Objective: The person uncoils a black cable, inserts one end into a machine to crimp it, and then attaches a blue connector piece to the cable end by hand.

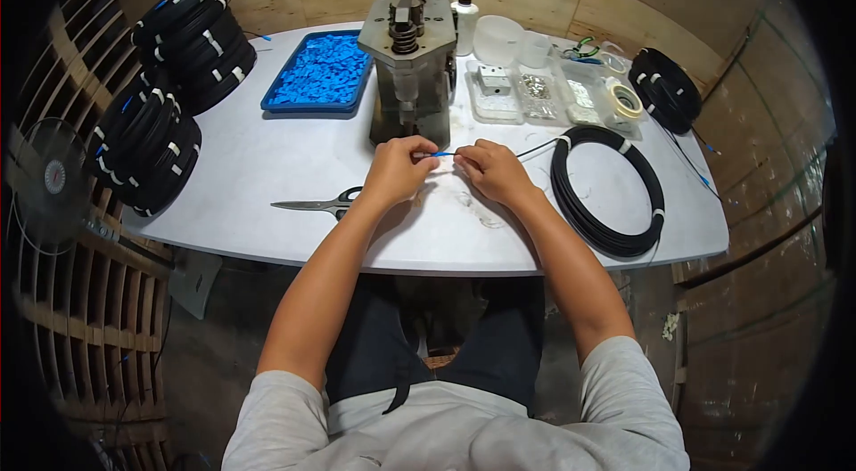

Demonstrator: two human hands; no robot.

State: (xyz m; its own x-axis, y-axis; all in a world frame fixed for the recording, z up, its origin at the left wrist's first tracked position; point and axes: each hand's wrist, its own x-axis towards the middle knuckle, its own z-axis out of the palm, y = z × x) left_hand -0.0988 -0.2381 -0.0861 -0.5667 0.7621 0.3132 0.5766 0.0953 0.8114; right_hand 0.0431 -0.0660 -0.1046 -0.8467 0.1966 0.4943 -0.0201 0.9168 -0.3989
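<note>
My left hand [401,170] is closed, pinching a small blue connector [439,154] between thumb and fingertips. My right hand [496,172] pinches the thin black cable [538,147] just to the right of that blue piece. The cable runs on to a black cable coil [659,195] lying flat by my right forearm, bound with white ties. Whether the cable end sits inside the connector is too small to tell. Both hands are just in front of a metal press [410,83]. Scissors [308,205] with dark handles lie left of my left wrist.
A blue tray [267,105] of small blue pieces stands left of the press. Stacked black coils [201,43] crowd the left side. Clear boxes [522,117] of small parts, a white bottle [465,25] and another black coil [667,88] are at the right rear.
</note>
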